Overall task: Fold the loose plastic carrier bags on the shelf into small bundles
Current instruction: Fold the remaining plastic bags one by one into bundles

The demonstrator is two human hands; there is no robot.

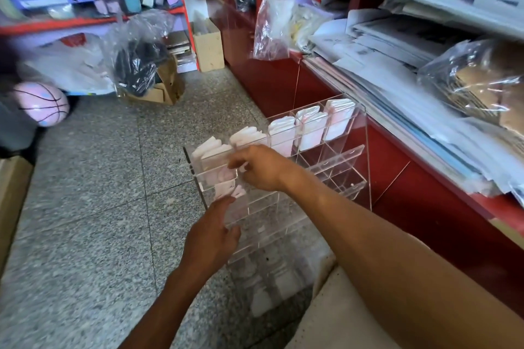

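Observation:
A clear acrylic tiered rack [354,161] stands on the floor against the red shelf. Its top row holds several folded white bag bundles [312,127]. My right hand [261,167] reaches into the rack's second row at the left end, its fingers curled and pinching a small white bundle [238,192] there. Just below, my left hand [212,232] is at the rack's front, fingers straight and touching the acrylic beside that bundle. A loose clear plastic bag [272,25] hangs over the red shelf's edge further back.
The red shelf [397,178] runs along the right, piled with papers and a bagged brown item [482,85]. On the speckled floor sit a pink basketball [42,103], a cardboard box with a clear bag of dark things [141,65], and a pale box [208,45].

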